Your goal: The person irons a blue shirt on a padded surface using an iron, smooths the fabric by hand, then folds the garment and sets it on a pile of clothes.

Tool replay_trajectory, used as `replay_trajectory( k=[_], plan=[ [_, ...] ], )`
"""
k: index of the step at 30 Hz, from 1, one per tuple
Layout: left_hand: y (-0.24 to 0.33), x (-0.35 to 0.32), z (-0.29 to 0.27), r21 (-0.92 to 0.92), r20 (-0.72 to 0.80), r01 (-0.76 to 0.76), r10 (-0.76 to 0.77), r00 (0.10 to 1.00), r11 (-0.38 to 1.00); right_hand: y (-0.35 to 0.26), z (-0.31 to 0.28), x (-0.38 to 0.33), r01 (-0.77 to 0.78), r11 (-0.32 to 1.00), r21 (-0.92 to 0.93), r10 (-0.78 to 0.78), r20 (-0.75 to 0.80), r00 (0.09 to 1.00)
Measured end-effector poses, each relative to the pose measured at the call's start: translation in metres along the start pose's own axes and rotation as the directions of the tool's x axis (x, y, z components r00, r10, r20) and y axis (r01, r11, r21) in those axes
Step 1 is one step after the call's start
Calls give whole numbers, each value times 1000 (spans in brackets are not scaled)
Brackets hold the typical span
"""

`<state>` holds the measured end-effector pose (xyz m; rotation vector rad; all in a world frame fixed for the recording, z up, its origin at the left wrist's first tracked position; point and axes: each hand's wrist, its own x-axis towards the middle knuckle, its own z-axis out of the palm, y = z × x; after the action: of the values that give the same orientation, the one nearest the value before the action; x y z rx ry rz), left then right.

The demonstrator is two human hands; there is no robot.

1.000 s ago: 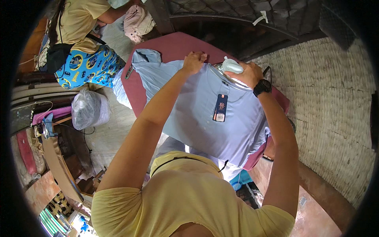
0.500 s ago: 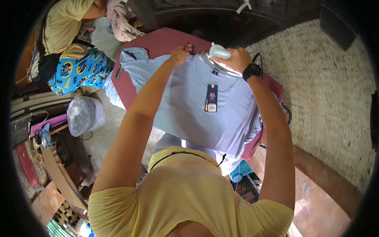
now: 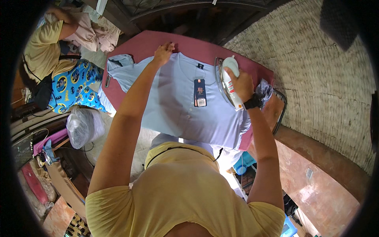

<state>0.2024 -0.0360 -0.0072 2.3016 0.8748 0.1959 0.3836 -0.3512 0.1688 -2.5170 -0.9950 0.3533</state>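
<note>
A light blue shirt [image 3: 166,106] with buttons lies spread over a maroon ironing board [image 3: 148,43]. A dark tag [image 3: 200,93] lies on its front below the collar. My right hand [image 3: 241,85] is closed round the handle of a white clothes iron [image 3: 230,67]; the iron rests on the shirt's right shoulder side, turned lengthwise with its far end pointing away from me. My left hand [image 3: 164,54] is at the shirt's far edge, left of the collar, its fingers stretched out over the board and nothing seen in them.
At the far left sits another person in a yellow top, with blue patterned cloth [image 3: 73,85] over the legs. A filled clear plastic bag [image 3: 81,125] stands on the floor nearby. A dark metal frame [image 3: 282,112] juts out at the board's right end, beside a woven mat [image 3: 304,83].
The iron has moved right, from the collar to the right shoulder, and has turned from sideways to lengthwise. My left hand now rests lower by the shirt's edge. The view has shifted.
</note>
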Motion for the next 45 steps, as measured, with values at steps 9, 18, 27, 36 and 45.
replay_trajectory(
  k=[9, 18, 27, 36, 45],
  plan=[
    [-13, 2, 4, -64, 22, 64, -63, 998, 996, -13, 21, 13, -104, 994, 40, 107, -77, 991],
    [8, -1, -5, -103, 27, 167, -165, 986, 981, -18, 24, 25, -168, 985, 49, 171, -73, 983],
    [9, 2, 1, -58, -74, 138, -142, 987, 989, 0, 38, 37, -144, 981, 133, 162, -133, 978],
    [73, -168, -36, -66, -338, -268, 231, 913, 961, 144, -76, -117, -336, 844, 418, 453, -219, 864],
    [90, -226, 0, -51, -312, -262, 234, 921, 964, 260, -88, -142, -619, 749, 235, 662, -249, 706]
  ],
)
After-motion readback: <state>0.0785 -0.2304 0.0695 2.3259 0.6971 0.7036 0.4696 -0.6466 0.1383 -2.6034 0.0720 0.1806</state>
